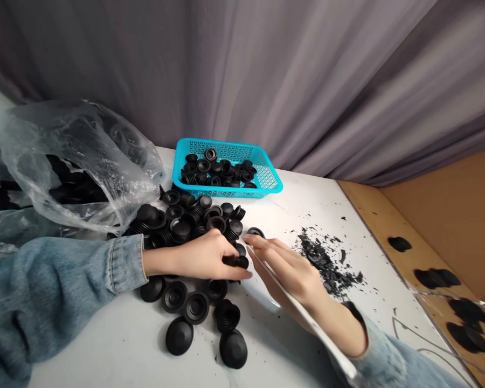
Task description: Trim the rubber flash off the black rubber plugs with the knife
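Observation:
My left hand (204,257) reaches over a heap of black ribbed rubber plugs (180,229). A small black rubber piece (236,262) is pinched between its thumb and fingers. Close by on the right, my right hand (293,272) has its fingers together, pointing at the left hand. A long thin white strip (307,315) runs from its fingertips back along the hand towards the forearm, seemingly held between thumb and fingers. Round-headed plugs (179,335) lie loose in front of the heap. Another plug (255,232) lies just beyond the right fingertips.
A blue perforated basket (228,192) behind the heap holds several plugs. A clear plastic bag (84,199) with black pieces slumps at the left. Black shavings (327,264) are scattered on the white table (311,196). Black pieces (469,311) lie on the wooden surface at right.

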Demonstrator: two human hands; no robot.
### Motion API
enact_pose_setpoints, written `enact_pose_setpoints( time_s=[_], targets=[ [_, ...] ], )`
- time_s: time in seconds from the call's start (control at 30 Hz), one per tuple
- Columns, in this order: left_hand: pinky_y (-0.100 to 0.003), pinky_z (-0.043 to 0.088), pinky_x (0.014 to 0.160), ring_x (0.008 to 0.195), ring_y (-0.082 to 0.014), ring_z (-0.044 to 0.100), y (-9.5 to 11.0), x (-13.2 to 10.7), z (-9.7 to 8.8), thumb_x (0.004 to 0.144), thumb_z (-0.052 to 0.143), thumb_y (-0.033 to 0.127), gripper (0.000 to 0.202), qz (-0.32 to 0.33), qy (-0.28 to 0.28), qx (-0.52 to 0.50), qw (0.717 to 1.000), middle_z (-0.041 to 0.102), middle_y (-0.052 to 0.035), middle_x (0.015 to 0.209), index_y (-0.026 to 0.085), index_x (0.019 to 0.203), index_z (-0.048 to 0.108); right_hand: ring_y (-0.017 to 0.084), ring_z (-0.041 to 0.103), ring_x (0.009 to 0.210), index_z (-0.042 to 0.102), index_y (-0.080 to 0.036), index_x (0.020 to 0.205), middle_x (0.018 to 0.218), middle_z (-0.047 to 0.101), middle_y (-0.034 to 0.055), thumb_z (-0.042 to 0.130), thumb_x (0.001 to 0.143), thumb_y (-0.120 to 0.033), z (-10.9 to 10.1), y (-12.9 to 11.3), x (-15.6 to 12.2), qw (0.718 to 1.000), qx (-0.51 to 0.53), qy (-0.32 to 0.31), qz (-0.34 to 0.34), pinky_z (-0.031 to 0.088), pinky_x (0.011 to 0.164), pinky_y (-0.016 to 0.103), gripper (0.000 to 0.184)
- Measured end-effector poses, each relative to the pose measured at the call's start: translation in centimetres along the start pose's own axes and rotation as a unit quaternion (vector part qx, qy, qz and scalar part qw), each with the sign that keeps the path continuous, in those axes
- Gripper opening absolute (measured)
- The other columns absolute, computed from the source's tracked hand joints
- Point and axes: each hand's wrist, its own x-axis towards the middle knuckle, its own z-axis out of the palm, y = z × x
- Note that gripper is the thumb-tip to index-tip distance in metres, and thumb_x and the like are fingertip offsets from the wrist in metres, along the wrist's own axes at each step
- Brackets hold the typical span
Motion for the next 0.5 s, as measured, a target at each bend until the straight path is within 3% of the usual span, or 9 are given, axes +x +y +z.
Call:
enact_pose_setpoints(
  time_s=[0.13,0.3,0.4,0.5],
  targets=[
    [-0.016,0.025,0.043,0.044,-0.0041,0.03,0.2,-0.1,0.0,0.075,0.063,0.03,0.035,0.008,0.017,0.002,1.0,0.031,0.0076,0.045,0.011,0.049,0.05,0.018,0.069,0.072,0.065,-0.017,0.091,0.092,0.072,0.0088,0.051,0.086,-0.016,-1.2,-0.1,0.7,0.986,0.055,-0.031,0.153,0.057,0.062,0.028,0.015],
    [-0.017,0.027,0.043,0.045,-0.0047,0.033,0.3,-0.1,-0.2,0.072,0.065,0.032,0.027,-0.016,0.031,0.006,0.999,0.037,0.0071,0.046,0.01,0.057,0.059,0.024,0.07,0.081,0.067,-0.019,0.067,0.092,0.073,0.008,0.065,0.077,-0.029,-2.8,-0.2,1.7,0.921,0.192,-0.055,0.333,0.058,0.067,0.033,0.014],
    [-0.017,0.026,0.043,0.043,-0.0044,0.031,0.2,-0.1,-0.2,0.071,0.067,0.033,0.027,-0.013,0.038,0.012,0.999,0.036,0.0076,0.045,0.011,0.057,0.06,0.025,0.07,0.084,0.061,-0.019,0.053,0.084,0.074,0.007,0.07,0.072,-0.031,-2.9,-0.1,1.9,0.878,0.283,-0.044,0.383,0.058,0.062,0.031,0.023],
    [-0.017,0.027,0.043,0.044,-0.0049,0.033,0.0,-0.1,-0.1,0.071,0.067,0.034,0.025,-0.01,0.037,0.013,0.999,0.038,0.0072,0.046,0.01,0.062,0.064,0.023,0.07,0.08,0.055,-0.019,0.049,0.089,0.074,0.0067,0.07,0.071,-0.03,-2.9,-0.3,2.0,0.867,0.319,-0.053,0.378,0.057,0.062,0.029,0.029]
  ],
)
